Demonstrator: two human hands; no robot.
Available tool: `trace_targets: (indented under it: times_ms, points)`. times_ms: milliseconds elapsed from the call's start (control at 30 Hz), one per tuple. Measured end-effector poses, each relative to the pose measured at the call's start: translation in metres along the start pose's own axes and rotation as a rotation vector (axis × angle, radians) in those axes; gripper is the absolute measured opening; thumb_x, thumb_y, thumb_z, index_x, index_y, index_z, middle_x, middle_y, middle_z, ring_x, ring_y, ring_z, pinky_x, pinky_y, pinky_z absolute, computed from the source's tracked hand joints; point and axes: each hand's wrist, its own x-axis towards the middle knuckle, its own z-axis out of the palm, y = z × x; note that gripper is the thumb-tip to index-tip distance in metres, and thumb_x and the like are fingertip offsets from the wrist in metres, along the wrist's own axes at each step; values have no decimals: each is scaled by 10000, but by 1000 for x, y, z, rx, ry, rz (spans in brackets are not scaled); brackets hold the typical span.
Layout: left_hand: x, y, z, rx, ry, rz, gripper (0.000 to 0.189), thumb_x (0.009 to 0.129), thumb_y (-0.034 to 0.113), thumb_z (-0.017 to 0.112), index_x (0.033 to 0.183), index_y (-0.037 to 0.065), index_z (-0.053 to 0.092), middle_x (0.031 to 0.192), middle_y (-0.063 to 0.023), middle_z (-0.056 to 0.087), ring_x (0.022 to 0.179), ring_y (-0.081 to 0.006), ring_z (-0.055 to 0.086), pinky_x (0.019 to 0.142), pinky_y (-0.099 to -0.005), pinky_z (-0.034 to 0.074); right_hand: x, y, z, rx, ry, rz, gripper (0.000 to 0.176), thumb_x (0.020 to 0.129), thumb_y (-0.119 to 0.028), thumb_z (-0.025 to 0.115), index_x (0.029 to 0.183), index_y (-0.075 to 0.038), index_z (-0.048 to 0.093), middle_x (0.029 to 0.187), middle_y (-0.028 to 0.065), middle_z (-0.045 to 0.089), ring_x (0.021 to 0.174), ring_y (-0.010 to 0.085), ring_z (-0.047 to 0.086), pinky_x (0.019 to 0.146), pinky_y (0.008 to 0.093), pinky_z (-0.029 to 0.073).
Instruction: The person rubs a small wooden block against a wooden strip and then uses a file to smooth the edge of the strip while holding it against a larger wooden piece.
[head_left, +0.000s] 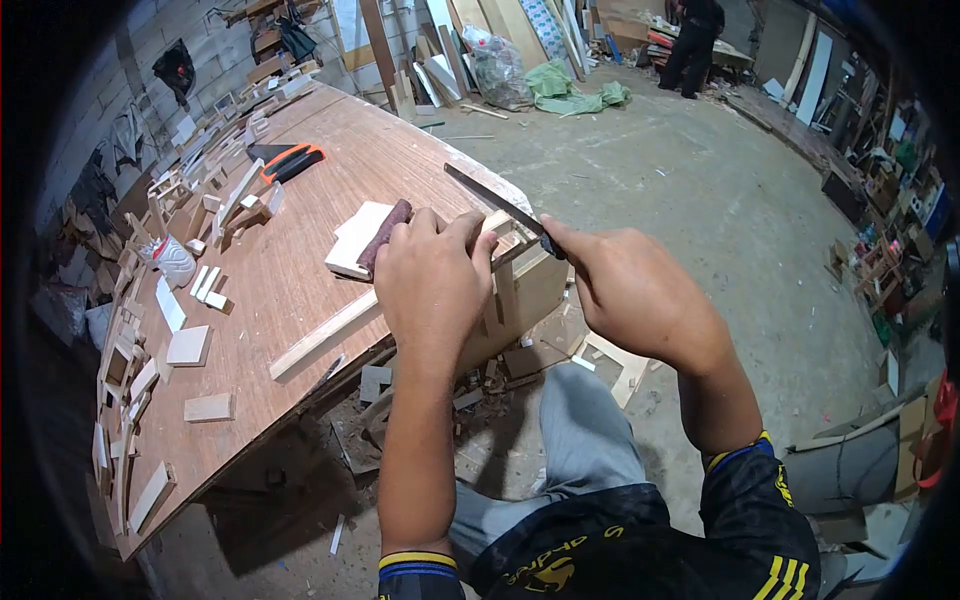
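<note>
My left hand is closed over a pale wooden strip, pressing it down at the table's edge. The strip lies slantwise, and its far end shows just past my thumb. Closed around the dark handle of a long, narrow, dark-bladed tool is my right hand. The blade points away to the upper left, close to the strip's far end; whether it is a saw or a file I cannot make out. A pale block with a dark reddish-brown piece against it lies beside my left fingers.
An orange-and-black-handled saw lies farther back on the wooden table. Many small wood pieces and a white cup-like container line its left side. Offcuts litter the floor below. Another person stands in the background.
</note>
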Motion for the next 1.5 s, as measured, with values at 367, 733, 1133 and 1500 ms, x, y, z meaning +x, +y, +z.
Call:
trace_targets:
  times_ms: [367, 733, 1133, 1500]
  points:
    - [-2, 1, 3, -6, 30, -15, 269, 888, 397, 674, 1047, 203, 774, 922, -92, 656, 917, -284, 624, 796, -422, 479, -1, -4, -3, -51, -40, 28, 498, 820, -13, 513, 1312, 20, 578, 929, 299, 651, 869, 460, 634, 781, 532, 489]
    - [-3, 4, 3, -4, 28, -26, 258, 888, 382, 680, 1054, 211, 776, 920, -97, 657, 902, -296, 628, 780, -439, 488, 1, -11, 5, -134, -43, 36, 503, 804, -30, 558, 1305, 4, 588, 868, 279, 667, 827, 443, 655, 757, 522, 505]
    - [-3, 4, 3, 16, 35, -8, 267, 895, 383, 672, 1068, 207, 774, 906, -98, 647, 897, -290, 624, 772, -430, 485, 1, 0, 11, -168, -13, 19, 503, 822, -24, 546, 1323, -37, 595, 887, 261, 679, 829, 430, 663, 736, 521, 503]
    - [-1, 2, 3, 29, 5, -4, 280, 908, 384, 653, 1090, 208, 772, 920, -106, 641, 900, -294, 620, 782, -433, 492, -4, 2, 13, -230, 83, -98, 350, 893, -92, 525, 1219, 0, 614, 741, 213, 677, 696, 399, 681, 615, 497, 532]
